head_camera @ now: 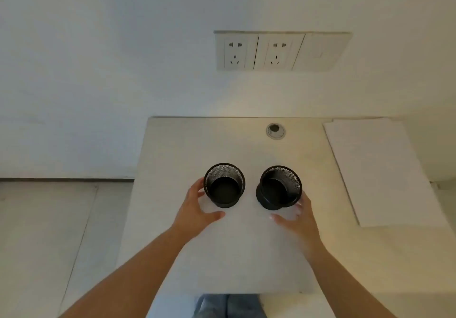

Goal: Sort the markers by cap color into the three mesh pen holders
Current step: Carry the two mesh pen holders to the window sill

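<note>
While your left hand (197,209) and right hand (297,219) cup, unclamped, two holders (224,184) (280,187) on desk (246,256): setup step; next, fetch third holder, markers

pale desk (237,149) against white wall (98,58) with sockets (259,51).

Both bare forearms are extended forward from the lower edge of the view, converging slightly toward the middle. The left hand (197,209) is held with the fingers loosely curved and the thumb spread out toward the right, its fingertips (200,186) raised forward. The right hand (297,221) is mirrored, with the thumb pointed leftward and the fingers gently curved; it is slightly blurred. Nothing is gripped by either hand.
</note>
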